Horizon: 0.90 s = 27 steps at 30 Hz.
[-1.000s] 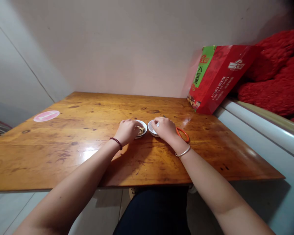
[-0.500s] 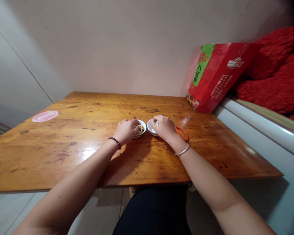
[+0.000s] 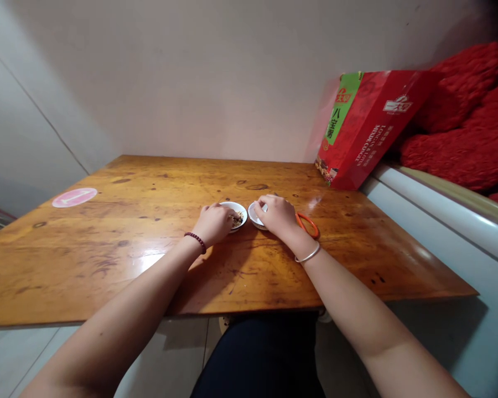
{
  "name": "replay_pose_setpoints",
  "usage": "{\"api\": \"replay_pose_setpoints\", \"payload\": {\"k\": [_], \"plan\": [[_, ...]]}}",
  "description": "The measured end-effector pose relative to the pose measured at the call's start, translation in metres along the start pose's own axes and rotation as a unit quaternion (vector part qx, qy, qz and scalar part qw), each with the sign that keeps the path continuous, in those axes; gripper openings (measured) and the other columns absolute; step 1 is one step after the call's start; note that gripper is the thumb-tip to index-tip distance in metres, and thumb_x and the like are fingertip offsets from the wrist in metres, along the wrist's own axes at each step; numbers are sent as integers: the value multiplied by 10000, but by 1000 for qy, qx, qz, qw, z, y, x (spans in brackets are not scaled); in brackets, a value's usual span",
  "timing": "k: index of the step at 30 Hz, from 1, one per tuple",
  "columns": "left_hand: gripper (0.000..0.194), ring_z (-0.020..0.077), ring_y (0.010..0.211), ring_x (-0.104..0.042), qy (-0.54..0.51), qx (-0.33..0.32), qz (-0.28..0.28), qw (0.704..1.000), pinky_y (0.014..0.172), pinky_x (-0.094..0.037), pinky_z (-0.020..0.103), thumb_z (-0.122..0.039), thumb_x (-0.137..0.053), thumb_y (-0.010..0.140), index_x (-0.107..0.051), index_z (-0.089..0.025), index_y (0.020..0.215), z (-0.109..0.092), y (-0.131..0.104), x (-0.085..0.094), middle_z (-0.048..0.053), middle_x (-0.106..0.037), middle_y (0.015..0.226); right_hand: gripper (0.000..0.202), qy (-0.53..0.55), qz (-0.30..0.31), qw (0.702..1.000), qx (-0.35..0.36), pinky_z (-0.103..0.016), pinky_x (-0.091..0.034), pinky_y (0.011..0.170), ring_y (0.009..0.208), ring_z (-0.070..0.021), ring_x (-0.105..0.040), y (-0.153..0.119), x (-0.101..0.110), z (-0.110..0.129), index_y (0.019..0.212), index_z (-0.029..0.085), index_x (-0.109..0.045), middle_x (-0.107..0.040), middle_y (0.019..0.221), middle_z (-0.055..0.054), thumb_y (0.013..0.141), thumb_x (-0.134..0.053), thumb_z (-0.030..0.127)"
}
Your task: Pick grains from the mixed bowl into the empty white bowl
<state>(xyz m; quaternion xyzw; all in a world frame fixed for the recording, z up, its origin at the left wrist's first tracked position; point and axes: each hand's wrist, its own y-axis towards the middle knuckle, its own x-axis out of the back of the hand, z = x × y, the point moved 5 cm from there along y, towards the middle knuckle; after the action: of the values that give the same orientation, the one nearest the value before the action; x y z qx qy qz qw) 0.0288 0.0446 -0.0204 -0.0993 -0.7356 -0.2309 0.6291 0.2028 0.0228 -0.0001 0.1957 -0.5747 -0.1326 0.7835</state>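
Two small white bowls stand side by side on the wooden table (image 3: pixel 249 282). The left bowl (image 3: pixel 239 209) holds small light and dark pieces. My left hand (image 3: pixel 214 223) is at its left side with the fingers curled over the rim; what the fingertips hold, if anything, is hidden. The right bowl (image 3: pixel 255 218) shows a white inside, and its contents are mostly covered. My right hand (image 3: pixel 276 214) rests over its right side, fingers bent together, and its fingertips are too small to tell what they grip.
An orange ring-shaped object (image 3: pixel 309 225) lies just right of my right hand. At the back right stands a red box (image 3: pixel 367 130), beside red fabric (image 3: pixel 473 127) on a ledge. A pink oval sticker (image 3: pixel 74 197) is on the table's left.
My left hand has shifted slightly, and more of the left bowl's far rim shows. My right hand stays over the right bowl.
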Motion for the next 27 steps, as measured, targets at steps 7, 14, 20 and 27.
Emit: {"api": "replay_pose_setpoints", "payload": {"k": [7, 14, 20, 27], "plan": [[385, 288, 1105, -652, -8, 17, -27, 999, 961, -427, 439, -149, -465, 850, -790, -267, 1019, 4, 0, 3, 72, -771, 1069, 300, 0, 1, 1000, -1, -305, -332, 642, 833, -190, -682, -1, 1, 0, 849, 244, -729, -767, 962, -25, 973, -493, 382], [331, 288, 1121, -633, 7, -24, 7, 1000, 1056, -343, 479, -170, -432, 908, -756, -234, 933, 0, -3, 5, 79, -769, 1008, 296, -1, 7, 1000, 0, -294, -348, 650, 833, -188, -675, -1, 1, 0, 863, 247, -736, -766, 967, -38, 974, -492, 371], [404, 276, 1105, -636, 24, -42, 18, 999, 1030, -346, 448, -92, -466, 841, -803, -286, 950, 0, -3, 5, 58, -777, 1023, 292, 1, 2, 1000, 4, -299, -317, 630, 820, -187, -670, -1, 0, 0, 856, 248, -728, -767, 962, -31, 968, -487, 368], [429, 276, 1082, -660, 25, -9, -8, 1000, 1034, -361, 441, -115, -457, 861, -811, -276, 1040, 1, -2, 11, 82, -774, 1063, 301, 0, -1, 1000, 1, -305, -318, 634, 822, -189, -676, -1, 0, 0, 846, 246, -727, -766, 957, -28, 970, -490, 385]]}}
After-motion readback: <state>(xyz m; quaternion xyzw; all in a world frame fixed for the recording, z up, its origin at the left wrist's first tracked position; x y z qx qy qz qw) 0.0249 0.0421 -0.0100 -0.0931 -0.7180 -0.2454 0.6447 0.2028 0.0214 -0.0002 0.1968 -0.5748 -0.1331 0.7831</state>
